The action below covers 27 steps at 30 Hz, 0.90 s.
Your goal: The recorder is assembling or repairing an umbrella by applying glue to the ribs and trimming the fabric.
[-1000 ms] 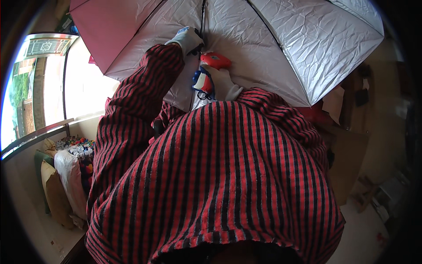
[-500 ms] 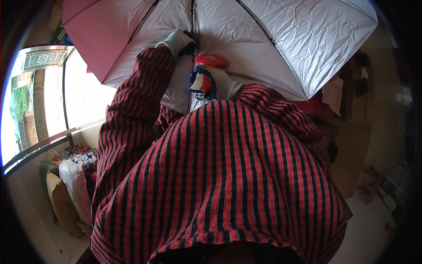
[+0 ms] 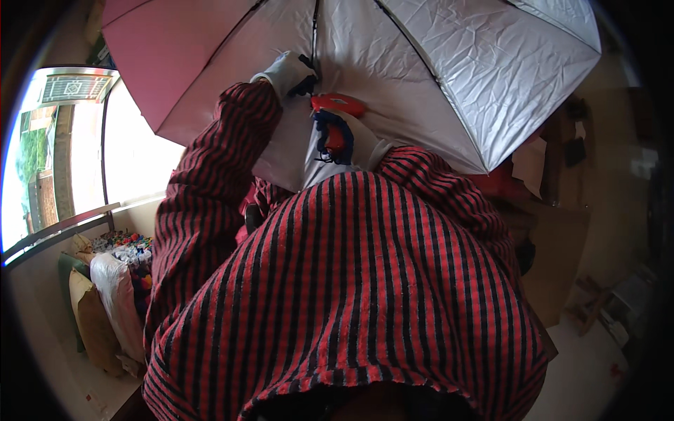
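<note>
An open umbrella (image 3: 393,91), silvery inside with black ribs and pinkish panels at the left, spreads before me. My left hand (image 3: 289,74), in a white glove with dark fingers, reaches up to a black rib (image 3: 316,35) near the middle; its fingers curl closed at the rib. Lower and to the right, my right hand (image 3: 345,139), gloved alike, is closed around a red piece (image 3: 338,140). A thin black cord (image 3: 330,159) dangles below those fingers. Just above this hand is a red rounded object (image 3: 340,105) with a pale mark; its kind is unclear.
Left of me is a bright window (image 3: 140,133). Below it stand a white sack (image 3: 116,284) and a tan sack (image 3: 95,319), beside a heap of small coloured items (image 3: 125,244). A brown board (image 3: 558,252) stands at the right, near a wooden stool (image 3: 590,305).
The umbrella has shifted slightly, and my left hand has moved a little down and right. My right hand has turned, hiding the white part of what it holds.
</note>
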Motion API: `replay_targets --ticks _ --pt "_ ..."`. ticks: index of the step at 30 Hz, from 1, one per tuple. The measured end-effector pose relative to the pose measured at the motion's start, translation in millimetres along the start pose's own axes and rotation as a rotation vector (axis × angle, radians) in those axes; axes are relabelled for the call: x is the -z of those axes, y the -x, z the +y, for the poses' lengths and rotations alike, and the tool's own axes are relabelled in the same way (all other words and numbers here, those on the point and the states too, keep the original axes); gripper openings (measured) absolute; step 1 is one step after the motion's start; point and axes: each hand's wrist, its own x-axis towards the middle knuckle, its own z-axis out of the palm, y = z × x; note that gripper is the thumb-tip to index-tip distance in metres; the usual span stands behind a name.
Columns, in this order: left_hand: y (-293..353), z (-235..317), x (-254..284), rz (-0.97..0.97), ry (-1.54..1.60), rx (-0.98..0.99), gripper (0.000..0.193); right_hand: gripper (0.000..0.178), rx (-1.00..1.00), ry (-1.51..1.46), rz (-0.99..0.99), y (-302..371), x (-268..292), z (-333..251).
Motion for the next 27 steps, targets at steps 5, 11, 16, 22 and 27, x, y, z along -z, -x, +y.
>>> replay_targets --ticks 5,11,16,22,27 --pt "17 -30 41 0.462 0.016 0.355 0.029 0.019 0.248 0.423 0.261 17 -49 -38" --pt "41 -111 70 0.56 -0.167 0.546 0.034 0.021 0.7 0.535 0.33 -16 -66 -104" --pt "29 -91 50 0.739 -0.112 0.556 0.036 0.01 0.715 0.49 0.496 -13 -86 -136" --pt "6 -28 18 1.194 0.242 0.293 0.036 0.018 0.738 0.61 0.482 -30 -72 -130" --pt "-2 16 15 1.017 0.644 0.0 0.03 0.02 0.849 0.576 0.334 -46 -58 -126"
